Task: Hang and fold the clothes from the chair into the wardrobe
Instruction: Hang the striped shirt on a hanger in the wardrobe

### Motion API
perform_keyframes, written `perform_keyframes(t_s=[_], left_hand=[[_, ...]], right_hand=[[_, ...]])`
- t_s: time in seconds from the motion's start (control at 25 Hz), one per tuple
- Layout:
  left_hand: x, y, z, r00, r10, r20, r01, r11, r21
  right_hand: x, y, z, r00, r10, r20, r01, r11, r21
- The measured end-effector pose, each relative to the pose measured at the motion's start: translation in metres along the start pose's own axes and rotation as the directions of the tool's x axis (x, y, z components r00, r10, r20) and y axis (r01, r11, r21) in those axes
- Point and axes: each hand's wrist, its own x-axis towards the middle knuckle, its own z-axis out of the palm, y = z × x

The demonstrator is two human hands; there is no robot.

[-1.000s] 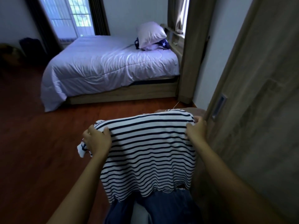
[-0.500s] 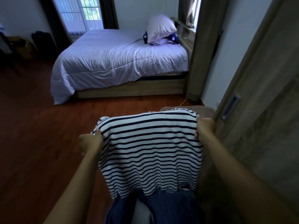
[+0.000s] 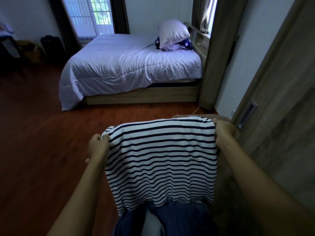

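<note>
Shirt (image 3: 160,159), navy-and-white striped, hangs spread at 6 o'clock in view; left hand (image 3: 98,147) pinches its top corner at 9 o'clock of the cloth, right hand (image 3: 223,132) grips the top corner at 2 o'clock, fingers (image 3: 99,137) of both clamped on fabric. Wardrobe door (image 3: 281,133) at 3 o'clock, blue garment (image 3: 184,218) under the hem. Likely best for a clean fold: equal tension at both corners, top edge level, hem lifted clear
</note>
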Motion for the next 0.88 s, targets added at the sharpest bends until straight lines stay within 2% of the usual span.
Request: perform_keyframes(t_s=[0.08,0.16,0.28,0.32,0.4,0.52,0.6,0.64,0.76,0.88], left_hand=[[-0.006,0.008,-0.001,0.995,0.039,-0.091,-0.038,0.999,0.008],[-0.01,0.017,-0.001,0.975,0.13,-0.182,-0.12,0.991,0.064],[-0.008,0.031,-0.001,0.954,0.235,-0.188,-0.233,0.972,0.032],[-0.007,0.035,-0.001,0.947,0.272,-0.171,-0.281,0.959,-0.031],[-0.01,0.043,-0.005,0.92,0.352,-0.171,-0.387,0.885,-0.259],[-0.022,0.05,-0.017,0.908,0.341,-0.242,-0.417,0.692,-0.589],[-0.028,0.047,-0.024,0.915,0.29,-0.281,-0.402,0.611,-0.682],[-0.032,0.042,-0.026,0.92,0.268,-0.284,-0.391,0.635,-0.666],[-0.03,0.016,-0.022,0.969,0.138,-0.203,-0.22,0.855,-0.47],[-0.026,-0.002,-0.018,1.0,-0.01,-0.029,0.006,0.989,-0.145]], right_hand=[[0.002,-0.003,0.001,0.993,-0.096,-0.061,0.092,0.993,-0.071],[0.003,-0.002,-0.002,0.956,-0.275,-0.105,0.259,0.955,-0.147],[-0.002,-0.003,-0.007,0.805,-0.581,-0.123,0.513,0.784,-0.35],[-0.006,-0.006,-0.008,0.747,-0.652,-0.13,0.57,0.729,-0.379],[-0.014,-0.01,-0.01,0.664,-0.729,-0.165,0.661,0.675,-0.327],[-0.033,-0.005,-0.017,0.593,-0.735,-0.33,0.762,0.644,-0.064],[-0.043,0.01,-0.023,0.63,-0.639,-0.442,0.736,0.673,0.075],[-0.048,0.021,-0.024,0.674,-0.573,-0.466,0.692,0.711,0.125],[-0.055,0.064,-0.024,0.794,-0.443,-0.417,0.541,0.827,0.151],[-0.042,0.086,-0.021,0.894,-0.336,-0.296,0.35,0.937,-0.003]])
